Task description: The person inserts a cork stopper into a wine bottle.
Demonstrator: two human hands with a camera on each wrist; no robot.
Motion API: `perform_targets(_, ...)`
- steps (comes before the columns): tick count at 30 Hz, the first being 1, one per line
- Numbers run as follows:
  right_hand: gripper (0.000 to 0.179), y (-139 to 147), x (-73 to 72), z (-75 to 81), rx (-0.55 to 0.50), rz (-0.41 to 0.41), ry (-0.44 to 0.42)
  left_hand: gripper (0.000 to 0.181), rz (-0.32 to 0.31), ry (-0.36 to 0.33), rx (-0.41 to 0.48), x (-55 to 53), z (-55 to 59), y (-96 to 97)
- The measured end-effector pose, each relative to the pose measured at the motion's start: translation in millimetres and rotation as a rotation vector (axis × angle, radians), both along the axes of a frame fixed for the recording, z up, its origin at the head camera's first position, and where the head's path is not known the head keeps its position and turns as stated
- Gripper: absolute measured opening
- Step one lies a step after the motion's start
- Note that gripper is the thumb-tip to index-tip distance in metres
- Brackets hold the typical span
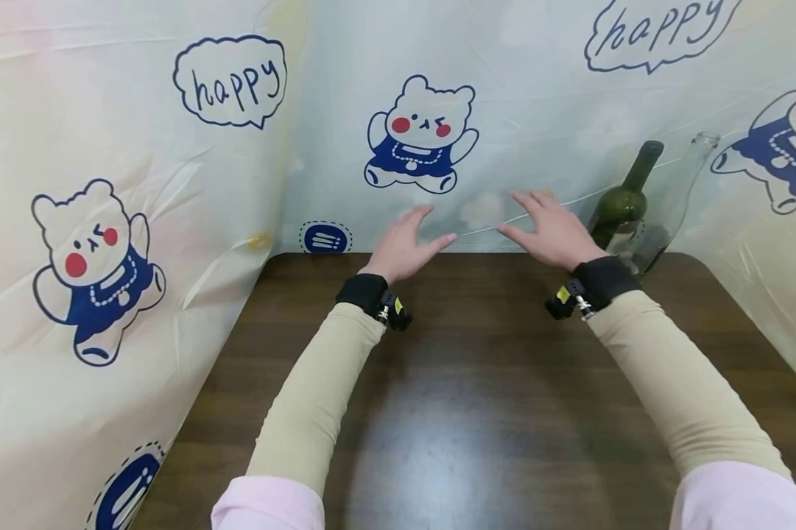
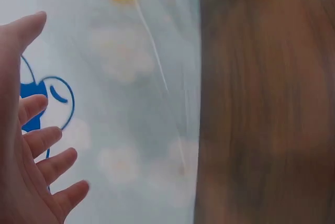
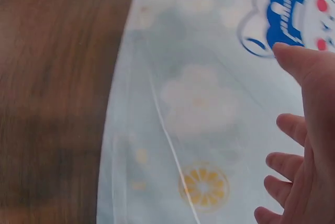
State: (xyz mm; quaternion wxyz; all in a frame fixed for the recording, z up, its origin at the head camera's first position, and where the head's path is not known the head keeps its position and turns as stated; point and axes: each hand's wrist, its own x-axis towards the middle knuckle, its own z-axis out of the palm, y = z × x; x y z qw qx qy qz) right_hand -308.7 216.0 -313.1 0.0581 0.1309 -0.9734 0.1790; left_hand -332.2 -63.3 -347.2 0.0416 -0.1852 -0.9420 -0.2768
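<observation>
Both hands reach out over the far part of the dark wooden table (image 1: 437,412), apart from each other and holding nothing. My left hand (image 1: 403,246) has its fingers spread and its thumb pointing toward the other hand. In the left wrist view its fingers (image 2: 55,164) are loosely extended, with only the patterned sheet behind them. My right hand (image 1: 553,232) mirrors it, thumb and fingers spread. Nearest to that hand, just beyond its wrist, stand a green glass bottle (image 1: 615,210) and a clear glass bottle (image 1: 676,195); the forearm and wristband partly hide their lower parts.
A pale sheet (image 1: 331,132) printed with bears and "happy" bubbles hangs behind the table and along both sides. The bottles stand at the table's back right corner. Each wrist wears a black band (image 1: 364,293) with a small camera (image 1: 398,315).
</observation>
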Motion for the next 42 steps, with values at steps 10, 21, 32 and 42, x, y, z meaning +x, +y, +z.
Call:
perform_targets(10,0.073,55.2,20.2,-9.8,-0.286,-0.322,0.413,0.091,-0.072,-0.032,0.164,18.7,-12.2,29.4)
perform_targets(21,0.117,88.6,6.5,-15.1,-0.536,-0.724,0.251,0.089,-0.152,-0.043,0.099,26.4,-11.0,73.5)
perform_targets(32,0.122,102.2,-11.0,-21.0,-0.474,-0.636,0.039,0.09,-0.209,-0.028,0.044,27.9,-15.3,95.0)
perform_targets(42,0.105,109.8,-16.1,-32.8,-0.424,-0.551,0.071,0.091,-0.23,-0.054,0.034,29.0,-19.2,100.4)
